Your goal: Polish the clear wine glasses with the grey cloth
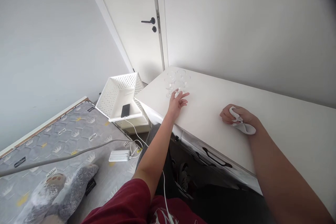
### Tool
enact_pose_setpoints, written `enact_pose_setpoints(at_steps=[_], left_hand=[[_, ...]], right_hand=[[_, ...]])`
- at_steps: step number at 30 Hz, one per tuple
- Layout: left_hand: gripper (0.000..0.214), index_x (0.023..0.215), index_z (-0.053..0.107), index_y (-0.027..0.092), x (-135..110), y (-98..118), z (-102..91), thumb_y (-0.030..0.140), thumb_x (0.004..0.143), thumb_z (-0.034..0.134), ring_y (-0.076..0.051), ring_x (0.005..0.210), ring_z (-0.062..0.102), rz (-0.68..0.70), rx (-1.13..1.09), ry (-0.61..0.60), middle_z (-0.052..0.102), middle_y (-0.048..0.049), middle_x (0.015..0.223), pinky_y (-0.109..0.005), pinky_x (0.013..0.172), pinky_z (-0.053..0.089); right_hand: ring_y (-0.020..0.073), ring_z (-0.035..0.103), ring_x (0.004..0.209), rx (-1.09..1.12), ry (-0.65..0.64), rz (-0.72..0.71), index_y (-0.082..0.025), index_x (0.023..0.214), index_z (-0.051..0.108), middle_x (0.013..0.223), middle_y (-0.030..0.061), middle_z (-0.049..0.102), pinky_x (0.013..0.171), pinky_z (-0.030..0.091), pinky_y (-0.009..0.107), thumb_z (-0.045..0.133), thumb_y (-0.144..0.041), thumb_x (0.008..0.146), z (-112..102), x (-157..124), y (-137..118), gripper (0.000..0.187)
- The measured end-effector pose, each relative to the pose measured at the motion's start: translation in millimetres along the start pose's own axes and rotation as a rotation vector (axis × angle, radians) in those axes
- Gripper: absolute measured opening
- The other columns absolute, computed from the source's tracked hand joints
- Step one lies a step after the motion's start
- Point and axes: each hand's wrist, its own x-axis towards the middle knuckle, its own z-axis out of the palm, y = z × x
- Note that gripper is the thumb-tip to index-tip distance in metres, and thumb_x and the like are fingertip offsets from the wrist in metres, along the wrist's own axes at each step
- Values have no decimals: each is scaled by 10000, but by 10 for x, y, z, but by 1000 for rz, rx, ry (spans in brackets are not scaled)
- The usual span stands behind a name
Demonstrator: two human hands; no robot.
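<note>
Several clear glasses (181,77) stand grouped at the far left corner of the white tabletop (210,92). My left hand (178,103) is right in front of them, fingers apart, with nothing seen in it. Whether its fingertips touch the nearest glass I cannot tell. Farther right, over the tabletop, my right hand (235,114) is closed around a crumpled white cloth (245,128). One end of the cloth hangs out below the palm.
A white perforated basket (105,96) stands left of the table, a phone (125,110) with a cable inside it. A white power bank (119,155) lies on the patterned mattress (78,136). Another person's feet (60,189) rest there. Walls and a door (131,17) stand behind.
</note>
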Motion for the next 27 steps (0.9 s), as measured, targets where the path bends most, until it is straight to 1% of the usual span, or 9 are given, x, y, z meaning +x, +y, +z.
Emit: enact_pose_setpoints(at_steps=[5,7,9,12,15,19,21,24,27], left_hand=[[484,1234,566,210,-153,75,45,541,923,732,-102,741,700,27,-37,-69,744,-154,1272,-215,650,550],[485,1269,566,225,-240,106,130,568,948,689,-120,824,717,58,-25,-126,733,-148,1290,-214,660,549],[534,1344,550,248,-289,109,265,586,951,677,-162,951,729,64,1,-197,716,-144,1315,-244,712,572],[618,1436,499,294,-213,17,531,540,921,739,-227,1118,707,64,57,-305,667,-130,1374,-346,855,606],[698,1484,433,326,53,-188,805,499,900,775,-250,1145,695,95,159,-399,629,-125,1375,-427,912,612],[689,1450,449,306,509,-511,1089,439,878,807,-199,1078,692,198,337,-450,622,-105,1286,-416,981,579],[651,1426,453,301,688,-656,1172,411,886,799,-199,1126,677,267,396,-410,620,-101,1261,-389,1006,556],[652,1410,447,307,851,-830,1223,392,870,803,-210,1159,666,347,483,-359,611,-93,1247,-361,964,555],[643,1391,484,307,908,-931,1224,373,847,819,-202,1094,680,398,562,-379,624,-83,1220,-354,925,553]], right_hand=[[113,340,463,-25,-12,-26,-177,612,600,500,-9,426,466,266,265,684,-475,880,89,34,-40,410],[124,399,472,-79,87,-56,-178,637,606,549,17,505,456,283,264,698,-435,867,137,71,-77,357],[127,450,476,-98,336,-258,-190,701,612,620,33,591,452,315,261,703,-415,858,157,118,-122,289],[121,493,464,76,789,-657,-235,864,601,701,-2,658,476,400,258,676,-435,861,103,181,-188,214],[142,597,557,193,1030,-795,-246,879,562,741,-9,677,526,479,256,695,-475,853,-10,226,-225,266],[145,643,705,188,1388,-954,-219,823,582,776,-6,655,638,535,258,804,-518,782,-137,258,-204,376],[153,628,713,131,1498,-986,-210,805,587,755,-5,627,639,519,275,779,-602,796,-175,256,-174,436],[145,554,657,-18,1666,-860,-195,759,593,704,-14,574,600,464,278,715,-622,848,-196,240,-140,453],[172,596,782,-165,1634,-796,-193,883,675,836,12,653,724,505,305,653,-521,887,-169,232,-144,330]])
